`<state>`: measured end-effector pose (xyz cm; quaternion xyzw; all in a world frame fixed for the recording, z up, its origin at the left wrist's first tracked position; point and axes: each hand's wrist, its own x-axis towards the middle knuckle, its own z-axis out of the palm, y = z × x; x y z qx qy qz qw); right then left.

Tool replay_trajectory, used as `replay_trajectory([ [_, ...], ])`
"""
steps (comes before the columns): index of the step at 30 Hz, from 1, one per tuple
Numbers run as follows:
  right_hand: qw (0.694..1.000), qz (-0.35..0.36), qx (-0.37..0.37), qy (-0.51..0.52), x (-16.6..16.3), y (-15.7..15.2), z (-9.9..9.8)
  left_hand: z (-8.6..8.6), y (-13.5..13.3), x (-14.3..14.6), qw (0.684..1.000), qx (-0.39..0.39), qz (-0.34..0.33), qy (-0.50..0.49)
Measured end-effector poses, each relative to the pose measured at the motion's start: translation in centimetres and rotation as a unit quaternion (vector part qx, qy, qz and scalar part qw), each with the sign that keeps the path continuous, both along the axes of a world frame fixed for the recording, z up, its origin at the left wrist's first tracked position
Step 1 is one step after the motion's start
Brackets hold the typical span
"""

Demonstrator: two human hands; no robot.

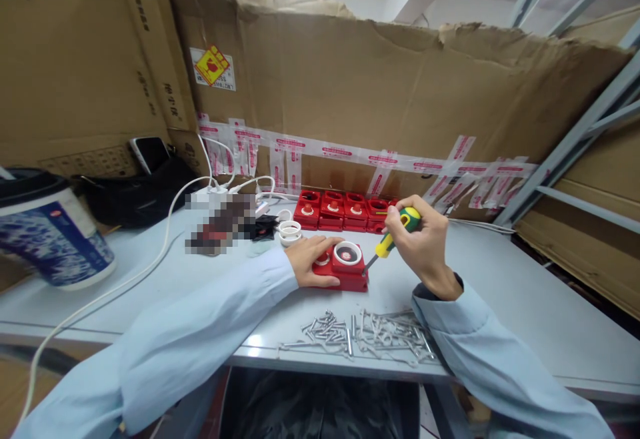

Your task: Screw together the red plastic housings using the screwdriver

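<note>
A red box-shaped housing (353,280) with a white ring (347,253) on its top lies on the table. My left hand (314,262) is wrapped over its left end, fingers on top and thumb along the near side. In my right hand (419,239) is a screwdriver (384,247) with a green and yellow handle, held tilted. Its tip meets the right end of the housing; whether a screw sits under it is too small to tell. Loose screws (327,327) and small metal parts (390,335) lie in a heap near the table's front edge.
Several more red housings (332,211) stand in a row at the back. White rings (290,231) are stacked left of them. A patterned cup (55,239), a black bag (130,192) with a phone (150,154) and a white cable (145,267) occupy the left. Cardboard (320,92) walls the back.
</note>
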<state>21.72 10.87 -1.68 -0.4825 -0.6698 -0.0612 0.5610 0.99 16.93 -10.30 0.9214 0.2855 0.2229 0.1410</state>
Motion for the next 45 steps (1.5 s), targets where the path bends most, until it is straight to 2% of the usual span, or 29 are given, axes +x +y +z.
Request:
replay_trajectory([
  [10,1.000,0.003,-0.005,-0.003,0.0,-0.2,0.2,0.0,0.1,0.0,1.000,0.004,-0.004,0.005],
  [17,0.999,-0.038,0.011,-0.032,-0.6,-0.1,0.6,0.1,0.0,0.0,1.000,0.010,-0.004,0.009],
  [24,0.998,-0.053,0.014,-0.010,0.0,1.2,0.3,-0.1,-0.1,0.0,1.000,0.004,0.014,-0.004],
  [30,0.998,-0.054,-0.019,0.008,0.8,2.2,0.1,-0.2,-0.2,0.1,1.000,0.003,0.011,-0.012],
  [35,0.995,-0.085,0.007,-0.049,0.1,1.2,0.3,-0.2,-0.2,0.1,1.000,-0.002,0.006,-0.023],
  [38,0.972,-0.183,-0.004,-0.150,-0.6,0.2,0.9,-0.1,-0.2,0.1,1.000,0.000,0.003,-0.023],
  [41,0.913,-0.293,-0.065,-0.278,-0.9,-0.9,2.0,0.0,-0.2,0.1,1.000,0.005,0.000,-0.012],
  [43,0.876,-0.320,-0.106,-0.346,-1.0,-1.4,2.9,0.0,-0.2,0.1,1.000,0.007,-0.002,-0.007],
  [45,0.854,-0.318,-0.137,-0.389,-1.0,-1.8,3.8,0.0,-0.1,0.1,1.000,0.008,-0.006,-0.006],
])
